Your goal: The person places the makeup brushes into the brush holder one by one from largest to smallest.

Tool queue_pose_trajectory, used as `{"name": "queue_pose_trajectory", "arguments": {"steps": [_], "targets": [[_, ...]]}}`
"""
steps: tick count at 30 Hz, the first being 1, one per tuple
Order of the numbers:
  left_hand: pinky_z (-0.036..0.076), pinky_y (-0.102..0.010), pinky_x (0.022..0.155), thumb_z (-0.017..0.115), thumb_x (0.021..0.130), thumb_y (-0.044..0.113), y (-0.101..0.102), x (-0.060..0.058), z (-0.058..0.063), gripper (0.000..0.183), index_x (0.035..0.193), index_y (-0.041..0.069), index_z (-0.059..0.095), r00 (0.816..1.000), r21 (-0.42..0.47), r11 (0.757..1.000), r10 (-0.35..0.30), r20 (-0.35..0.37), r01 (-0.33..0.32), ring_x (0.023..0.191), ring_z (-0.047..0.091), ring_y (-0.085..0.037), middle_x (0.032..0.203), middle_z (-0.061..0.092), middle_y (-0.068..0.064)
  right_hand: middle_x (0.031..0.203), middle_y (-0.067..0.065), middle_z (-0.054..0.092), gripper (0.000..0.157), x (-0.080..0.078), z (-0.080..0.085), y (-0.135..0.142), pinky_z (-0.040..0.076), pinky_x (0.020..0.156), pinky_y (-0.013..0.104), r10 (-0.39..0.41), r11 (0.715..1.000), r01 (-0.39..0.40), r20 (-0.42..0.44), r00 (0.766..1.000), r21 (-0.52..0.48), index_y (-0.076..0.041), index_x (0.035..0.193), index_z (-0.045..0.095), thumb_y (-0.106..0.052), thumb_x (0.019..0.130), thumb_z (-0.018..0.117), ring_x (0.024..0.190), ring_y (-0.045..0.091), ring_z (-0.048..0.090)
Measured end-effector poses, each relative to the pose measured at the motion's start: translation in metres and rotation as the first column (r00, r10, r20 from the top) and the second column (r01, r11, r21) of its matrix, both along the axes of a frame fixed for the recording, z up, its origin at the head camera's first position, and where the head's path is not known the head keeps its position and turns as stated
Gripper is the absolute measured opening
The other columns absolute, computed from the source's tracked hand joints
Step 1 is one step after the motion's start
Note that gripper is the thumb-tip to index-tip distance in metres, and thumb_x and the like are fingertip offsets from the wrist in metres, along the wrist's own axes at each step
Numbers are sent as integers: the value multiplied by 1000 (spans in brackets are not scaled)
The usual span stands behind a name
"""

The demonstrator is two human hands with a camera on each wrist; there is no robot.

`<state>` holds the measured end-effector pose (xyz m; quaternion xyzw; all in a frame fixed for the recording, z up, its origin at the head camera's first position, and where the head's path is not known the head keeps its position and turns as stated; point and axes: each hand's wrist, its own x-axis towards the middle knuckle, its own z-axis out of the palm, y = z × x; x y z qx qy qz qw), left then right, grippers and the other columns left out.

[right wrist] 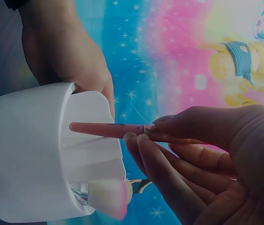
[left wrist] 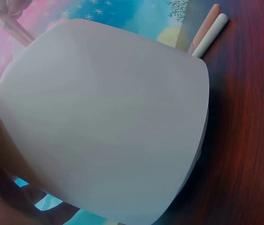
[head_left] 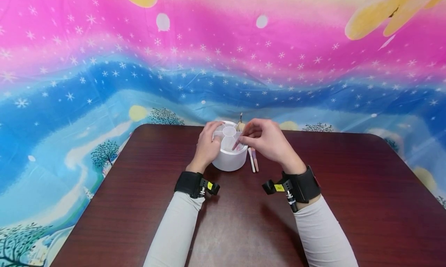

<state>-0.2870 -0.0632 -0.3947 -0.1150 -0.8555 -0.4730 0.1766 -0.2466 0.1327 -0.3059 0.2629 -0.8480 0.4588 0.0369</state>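
Note:
A white round organizer (head_left: 230, 161) with several compartments stands on the table. My left hand (head_left: 207, 145) grips its left side, with the thumb at the rim. Over the front right compartment, my right hand (head_left: 266, 141) pinches a slim makeup brush (right wrist: 99, 129) between thumb and fingertips. Its pink tapered handle points down into the opening, while its head is hidden by the hand. Another brush with pale, pink-tipped bristles (right wrist: 107, 198) stands in the organizer, bristles outward. The organizer's smooth wall (left wrist: 104, 117) fills most of the left wrist view.
Right of the organizer, a white-handled brush (head_left: 251, 161) and a pink-handled brush (head_left: 256, 164) lie on the dark wooden table (head_left: 348, 189). A thin dark-tipped brush (head_left: 241, 116) rises at the organizer's back. A colourful printed cloth (head_left: 223, 77) hangs behind the table.

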Motion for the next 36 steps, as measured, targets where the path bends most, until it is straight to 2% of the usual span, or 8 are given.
{"name": "queue_pose_trajectory", "arguments": {"steps": [7, 18, 25, 32, 36], "targets": [[39, -53, 92, 41, 83, 2, 0, 0, 0, 49, 126, 19, 55, 1000, -15, 1000, -1, 9, 1, 119, 40, -16, 133, 45, 4, 81, 4, 66, 13, -2, -5, 2, 53, 61, 32, -14, 999, 15, -25, 1000, 31, -9, 89, 64, -11, 79, 72, 73, 11, 63], [38, -48, 95, 45, 79, 2, -2, 1, 2, 49, 124, 18, 55, 1000, -60, 998, -3, 6, 4, 121, 39, -16, 134, 45, 3, 81, 1, 65, 11, -1, -3, 2, 53, 61, 32, -47, 996, 50, -39, 998, 75, -11, 88, 63, -13, 81, 71, 72, 9, 62], [36, -42, 99, 52, 79, 5, -3, 0, 6, 43, 121, 14, 56, 1000, -75, 997, -20, -21, 18, 121, 38, -15, 131, 46, 0, 80, 2, 66, 11, -2, -2, 4, 53, 60, 32, -33, 998, 35, -32, 999, 57, -10, 89, 63, -12, 81, 70, 72, 10, 63], [38, -43, 95, 56, 77, 7, -3, 0, 6, 45, 121, 16, 56, 1000, -45, 999, -11, -12, 11, 117, 41, -16, 127, 46, -1, 80, 3, 66, 13, -4, -4, 5, 53, 59, 30, -30, 998, 32, -39, 999, 61, -9, 89, 62, -11, 80, 71, 71, 10, 63], [36, -43, 98, 56, 77, 7, -3, 0, 6, 48, 124, 17, 55, 1000, -40, 999, -19, -19, 18, 118, 39, -15, 130, 45, 0, 81, 4, 65, 18, -5, -6, 5, 54, 58, 28, -39, 997, 42, -37, 999, 70, -4, 94, 62, -11, 80, 71, 71, 10, 62]]}}
